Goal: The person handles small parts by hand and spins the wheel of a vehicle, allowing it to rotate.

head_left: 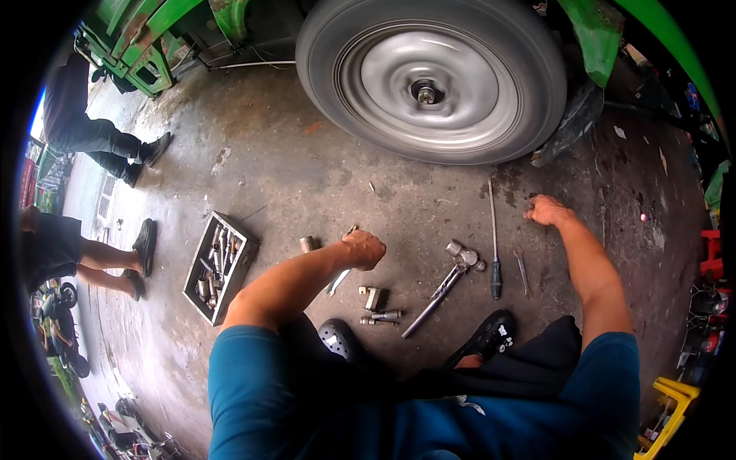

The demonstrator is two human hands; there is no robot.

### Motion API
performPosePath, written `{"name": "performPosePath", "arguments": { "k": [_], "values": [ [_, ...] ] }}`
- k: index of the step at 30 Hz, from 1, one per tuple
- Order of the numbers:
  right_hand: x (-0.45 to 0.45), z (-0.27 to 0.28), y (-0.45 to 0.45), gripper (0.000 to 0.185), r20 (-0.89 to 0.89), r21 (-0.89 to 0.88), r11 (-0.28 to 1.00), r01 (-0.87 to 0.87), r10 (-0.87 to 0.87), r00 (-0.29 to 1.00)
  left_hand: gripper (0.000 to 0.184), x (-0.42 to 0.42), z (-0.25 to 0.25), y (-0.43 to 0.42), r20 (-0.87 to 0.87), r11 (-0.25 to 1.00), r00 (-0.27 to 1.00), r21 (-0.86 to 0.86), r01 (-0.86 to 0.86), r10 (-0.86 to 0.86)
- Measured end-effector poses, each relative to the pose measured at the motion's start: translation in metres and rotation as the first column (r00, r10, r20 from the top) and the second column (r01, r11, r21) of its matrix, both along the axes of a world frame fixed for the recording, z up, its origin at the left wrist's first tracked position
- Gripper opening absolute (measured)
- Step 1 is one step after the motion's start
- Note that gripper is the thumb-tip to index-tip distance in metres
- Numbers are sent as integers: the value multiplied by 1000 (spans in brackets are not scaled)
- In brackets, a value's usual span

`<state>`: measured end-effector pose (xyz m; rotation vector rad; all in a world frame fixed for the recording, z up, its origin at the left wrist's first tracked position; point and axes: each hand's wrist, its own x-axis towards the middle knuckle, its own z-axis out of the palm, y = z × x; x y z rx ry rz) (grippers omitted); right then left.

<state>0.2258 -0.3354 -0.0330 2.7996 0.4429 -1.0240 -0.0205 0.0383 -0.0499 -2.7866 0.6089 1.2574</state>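
My left hand [365, 251] is closed above the floor, its palm side hidden. A wrench [339, 282] shows below my left forearm; whether my hand touches it I cannot tell. My right hand [546, 210] has its fingers curled, with nothing visible in them, right of a long screwdriver [495, 264]. An open-end wrench [523, 272] lies beside the screwdriver. Between my hands are a hammer [465, 255] and a metal bar [433, 304] touching it. In front of me stands a wheel [429, 80] with a grey tire, its surface smeared as if turning.
A tray [251, 253] of sockets and tools stands at left. Near my left shoe [340, 340] lie a metal block [374, 298] and sockets [386, 315]. A socket [307, 244] is left of my forearm. Two people's legs [111, 146] are at left. Green vehicle parts [598, 38] flank the wheel.
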Motion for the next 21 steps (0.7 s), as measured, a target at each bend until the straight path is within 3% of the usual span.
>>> {"name": "performPosePath", "arguments": {
  "k": [21],
  "values": [
    [-6,18,10,58,-51,-16,1000,2,-3,999,24,0,-4,0,-3,1000,1000,14,-27,27]
  ]
}}
